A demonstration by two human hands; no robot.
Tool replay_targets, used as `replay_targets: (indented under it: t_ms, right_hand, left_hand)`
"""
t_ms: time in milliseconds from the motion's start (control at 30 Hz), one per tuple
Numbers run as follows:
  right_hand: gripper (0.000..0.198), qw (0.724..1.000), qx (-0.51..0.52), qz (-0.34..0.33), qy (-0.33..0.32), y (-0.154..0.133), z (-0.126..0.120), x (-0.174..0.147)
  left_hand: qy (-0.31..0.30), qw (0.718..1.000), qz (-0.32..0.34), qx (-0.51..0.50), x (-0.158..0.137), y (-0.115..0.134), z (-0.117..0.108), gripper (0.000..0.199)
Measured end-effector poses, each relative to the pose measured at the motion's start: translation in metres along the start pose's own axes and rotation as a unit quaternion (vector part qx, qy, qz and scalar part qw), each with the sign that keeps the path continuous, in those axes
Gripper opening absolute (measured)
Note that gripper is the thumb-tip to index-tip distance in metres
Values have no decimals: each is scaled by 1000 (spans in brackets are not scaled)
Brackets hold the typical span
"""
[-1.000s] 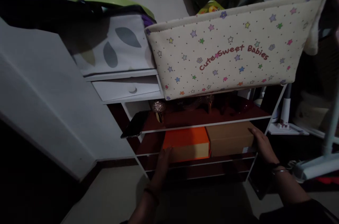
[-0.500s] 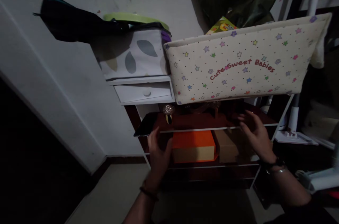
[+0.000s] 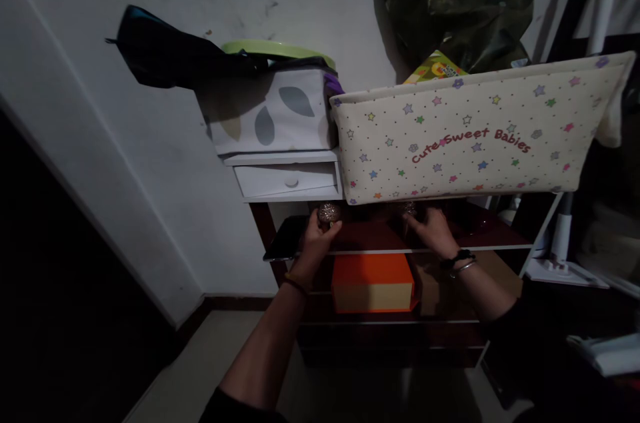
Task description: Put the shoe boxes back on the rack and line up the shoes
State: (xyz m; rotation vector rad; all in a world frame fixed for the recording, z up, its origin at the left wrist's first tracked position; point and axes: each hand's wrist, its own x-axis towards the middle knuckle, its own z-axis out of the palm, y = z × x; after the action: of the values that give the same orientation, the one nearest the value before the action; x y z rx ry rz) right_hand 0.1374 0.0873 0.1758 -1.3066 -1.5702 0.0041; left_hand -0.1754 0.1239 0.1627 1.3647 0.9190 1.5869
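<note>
On the dark red shelf [image 3: 369, 236], beneath the starry basket [image 3: 465, 143], I see a glittery shoe [image 3: 329, 212] and a second shoe [image 3: 410, 208], both probably light and stiff, with sparkle that could rub off. The rounded backs look the surest hold: the left hand [image 3: 315, 242] brackets one between thumb and fingers, the right hand [image 3: 437, 234] is at the other, and in this gloom I can't tell whether either grip is clamped.
</note>
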Motion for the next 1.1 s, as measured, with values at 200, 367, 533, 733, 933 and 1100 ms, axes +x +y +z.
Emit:
replay_targets:
  t_ms: [200, 367, 533, 733, 933, 1100]
  right_hand:
    - [50, 969, 186, 140, -86, -15, -4, 3]
    - [48, 904, 348, 202, -145, -12, 8, 2]
    - [51, 879, 398, 228, -130, -21, 21, 1]
    - [56, 894, 394, 209, -35, -50, 51, -4]
    - [67, 921, 352, 168, -4, -58, 79, -12]
    - [79, 951, 285, 109, -48, -49, 79, -17]
  left_hand:
    - [-96, 995, 1, 20, 7, 11, -10, 56]
    - [-108, 993, -46, -10, 6, 26, -13, 60]
    - [-95, 993, -54, -48, 7, 21, -6, 64]
    - [-72, 994, -16, -78, -4, 12, 31, 59]
    - [-42, 996, 20, -82, -4, -1, 52, 59]
    - [-58, 996, 6, -72, -4, -7, 44, 65]
